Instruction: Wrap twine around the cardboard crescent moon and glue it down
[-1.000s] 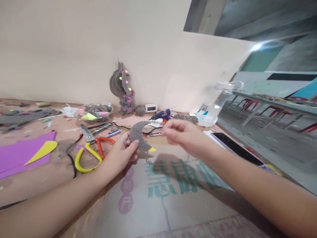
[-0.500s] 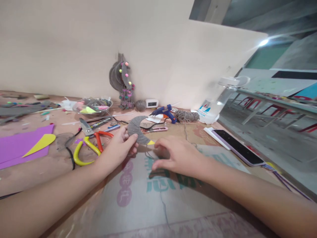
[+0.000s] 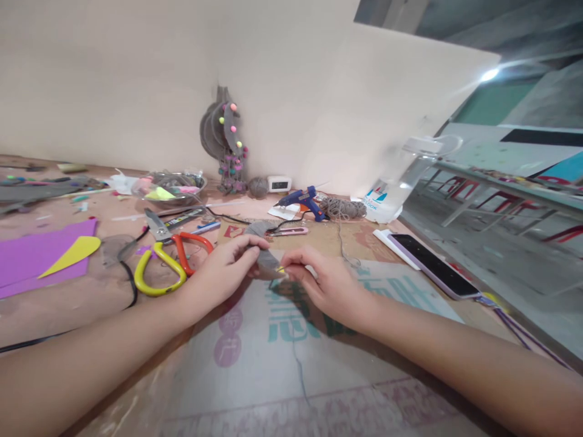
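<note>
My left hand (image 3: 237, 262) is closed around a crescent shape wrapped in grey yarn (image 3: 268, 260), partly hidden by the fingers. A small bare yellow tip shows at the crescent's right end. At that tip, my right hand (image 3: 319, 276) has thumb and forefinger pinched together on a strand of the grey yarn. Loose yarn (image 3: 298, 364) trails down over the printed plastic sheet (image 3: 191, 388) below the hands. Scissors (image 3: 159, 273) with one yellow and one red handle lie just left of my left hand.
Behind the hands lie a blue glue gun (image 3: 303, 200), a pink cutter (image 3: 291, 231) and a grey yarn bundle (image 3: 344, 208). A phone (image 3: 432, 264) and a clear jug (image 3: 401, 176) are on the right. Purple sheets (image 3: 27, 258) and a yellow cutout (image 3: 75, 255) lie left.
The crescent has turned and tilted lower in my left hand, showing less of its face. My right hand's fingers have gone from apart to pinched at the yellow tip.
</note>
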Demonstrator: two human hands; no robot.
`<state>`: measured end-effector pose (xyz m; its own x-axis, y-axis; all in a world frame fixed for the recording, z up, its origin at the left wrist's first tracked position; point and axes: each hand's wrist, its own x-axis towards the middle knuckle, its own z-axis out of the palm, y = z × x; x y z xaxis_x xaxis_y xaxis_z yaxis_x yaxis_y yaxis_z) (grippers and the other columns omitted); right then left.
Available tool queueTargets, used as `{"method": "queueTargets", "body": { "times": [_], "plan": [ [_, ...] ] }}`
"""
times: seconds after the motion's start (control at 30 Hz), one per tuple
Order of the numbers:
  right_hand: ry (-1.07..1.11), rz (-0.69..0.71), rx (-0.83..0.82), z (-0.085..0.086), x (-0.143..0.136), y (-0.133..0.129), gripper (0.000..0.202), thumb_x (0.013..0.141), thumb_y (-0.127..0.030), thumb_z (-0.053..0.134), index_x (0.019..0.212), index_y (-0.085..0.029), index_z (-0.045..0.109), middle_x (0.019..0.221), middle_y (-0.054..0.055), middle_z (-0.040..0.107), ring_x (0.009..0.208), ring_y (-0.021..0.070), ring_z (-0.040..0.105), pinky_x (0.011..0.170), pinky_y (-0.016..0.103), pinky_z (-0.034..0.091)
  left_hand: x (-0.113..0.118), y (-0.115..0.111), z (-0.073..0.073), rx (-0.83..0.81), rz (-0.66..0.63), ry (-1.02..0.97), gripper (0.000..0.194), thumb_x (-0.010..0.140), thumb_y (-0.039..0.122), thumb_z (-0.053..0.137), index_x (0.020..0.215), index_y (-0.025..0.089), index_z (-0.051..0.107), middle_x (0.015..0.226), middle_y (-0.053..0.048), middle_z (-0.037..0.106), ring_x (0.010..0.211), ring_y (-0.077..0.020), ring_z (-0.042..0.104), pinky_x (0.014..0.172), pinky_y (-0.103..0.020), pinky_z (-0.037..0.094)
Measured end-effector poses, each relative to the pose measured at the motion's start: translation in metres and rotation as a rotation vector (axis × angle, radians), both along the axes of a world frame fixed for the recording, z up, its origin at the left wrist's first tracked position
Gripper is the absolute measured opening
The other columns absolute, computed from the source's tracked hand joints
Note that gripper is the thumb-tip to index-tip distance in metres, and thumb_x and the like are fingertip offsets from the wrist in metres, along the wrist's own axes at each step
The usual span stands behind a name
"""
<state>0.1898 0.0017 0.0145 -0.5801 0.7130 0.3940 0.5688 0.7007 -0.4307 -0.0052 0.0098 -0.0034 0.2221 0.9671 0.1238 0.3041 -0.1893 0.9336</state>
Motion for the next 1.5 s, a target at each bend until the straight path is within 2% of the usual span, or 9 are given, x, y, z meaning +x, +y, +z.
{"method": "queueTargets", "body": {
  "times": [0.13, 0.23, 0.37, 0.67, 0.87, 1.17, 1.3, 1.5],
  "plan": [
    [0.069, 0.019, 0.037, 0.002, 0.002, 0.004, 0.017, 0.088, -0.016, 0.045, 0.100, -0.019, 0.056, 0.092, 0.002, 0.065, 0.084, 0.0112, 0.059, 0.073, 0.022, 0.045, 0.001, 0.000, -0.003, 0.112, -0.015, 0.136, 0.031, 0.076, 0.036, 0.056, 0.104, 0.023, 0.053, 0.077, 0.001, 0.058, 0.068, -0.0148, 0.056, 0.061, -0.027, 0.043],
    [0.113, 0.020, 0.036, 0.006, 0.003, 0.005, 0.018, 0.087, -0.014, 0.046, 0.101, -0.020, 0.057, 0.095, 0.002, 0.065, 0.088, 0.0120, 0.059, 0.077, 0.024, 0.045, 0.002, 0.000, -0.009, 0.117, -0.071, 0.060, 0.045, 0.068, 0.033, 0.065, 0.109, 0.024, 0.046, 0.093, -0.002, 0.058, 0.077, -0.0170, 0.058, 0.067, -0.029, 0.046],
    [0.191, 0.013, 0.032, 0.009, 0.004, 0.005, 0.018, 0.086, -0.014, 0.046, 0.098, -0.020, 0.057, 0.092, 0.002, 0.064, 0.083, 0.0126, 0.060, 0.073, 0.025, 0.047, 0.003, -0.003, -0.013, 0.136, -0.080, 0.012, 0.041, 0.068, 0.031, 0.066, 0.103, 0.025, 0.047, 0.100, -0.003, 0.055, 0.079, -0.0165, 0.058, 0.068, -0.030, 0.047],
    [0.243, 0.011, -0.023, 0.008, 0.006, 0.007, 0.016, 0.086, -0.015, 0.047, 0.098, -0.020, 0.057, 0.092, 0.003, 0.063, 0.079, 0.0115, 0.061, 0.071, 0.024, 0.049, 0.003, -0.005, -0.010, 0.099, -0.102, -0.018, 0.036, 0.067, 0.032, 0.068, 0.095, 0.025, 0.046, 0.087, 0.000, 0.056, 0.065, -0.0143, 0.058, 0.057, -0.027, 0.047],
    [0.290, -0.041, -0.057, 0.006, 0.011, 0.017, 0.013, 0.086, -0.016, 0.048, 0.096, -0.018, 0.056, 0.091, 0.004, 0.063, 0.075, 0.0114, 0.062, 0.067, 0.023, 0.050, 0.002, -0.006, -0.007, 0.065, -0.131, -0.048, 0.034, 0.068, 0.031, 0.067, 0.093, 0.025, 0.045, 0.087, 0.001, 0.054, 0.067, -0.0140, 0.058, 0.059, -0.027, 0.046],
    [0.222, -0.068, -0.074, 0.006, 0.012, 0.017, 0.015, 0.085, -0.015, 0.046, 0.095, -0.017, 0.056, 0.081, 0.003, 0.063, 0.073, 0.0114, 0.060, 0.057, 0.020, 0.045, 0.002, -0.006, -0.007, 0.024, -0.157, -0.086, 0.035, 0.069, 0.030, 0.066, 0.096, 0.026, 0.044, 0.089, 0.000, 0.055, 0.074, -0.0166, 0.062, 0.065, -0.029, 0.048],
    [0.228, -0.065, -0.081, 0.007, 0.012, 0.016, 0.015, 0.085, -0.015, 0.045, 0.095, -0.017, 0.056, 0.081, 0.003, 0.063, 0.074, 0.0121, 0.060, 0.057, 0.021, 0.045, 0.002, -0.007, -0.006, 0.029, -0.139, -0.104, 0.039, 0.065, 0.028, 0.069, 0.096, 0.026, 0.046, 0.092, -0.001, 0.057, 0.074, -0.0165, 0.062, 0.064, -0.029, 0.048],
    [0.202, -0.072, -0.068, 0.006, 0.011, 0.014, 0.015, 0.085, -0.017, 0.045, 0.094, -0.018, 0.058, 0.083, 0.003, 0.063, 0.076, 0.0126, 0.059, 0.059, 0.021, 0.045, 0.001, -0.008, -0.003, 0.052, -0.157, -0.045, 0.034, 0.069, 0.031, 0.066, 0.095, 0.025, 0.045, 0.090, 0.002, 0.053, 0.068, -0.0124, 0.060, 0.061, -0.025, 0.047]
  ]
}}
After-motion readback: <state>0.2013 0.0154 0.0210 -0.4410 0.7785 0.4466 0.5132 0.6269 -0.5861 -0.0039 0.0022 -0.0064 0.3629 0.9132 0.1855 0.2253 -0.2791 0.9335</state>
